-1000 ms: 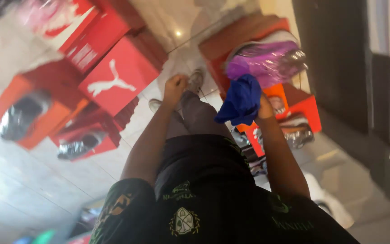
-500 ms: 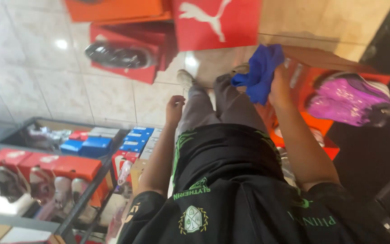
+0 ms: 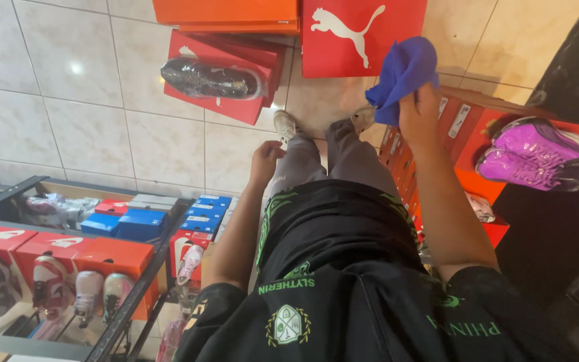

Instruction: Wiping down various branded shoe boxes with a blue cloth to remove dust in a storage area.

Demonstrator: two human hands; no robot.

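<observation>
A crumpled royal-blue cloth hangs bunched in the upper right of the frame, pinched at its lower edge by the right hand, its soft folds peaking upward against the pale tiled floor.

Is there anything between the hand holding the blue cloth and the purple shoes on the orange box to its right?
Nothing visible stands between them. The right hand holds the blue cloth raised above the orange boxes, and the purple shoes sit uncovered on top of one, off to the side. The left hand hangs by the leg, apart.
</observation>
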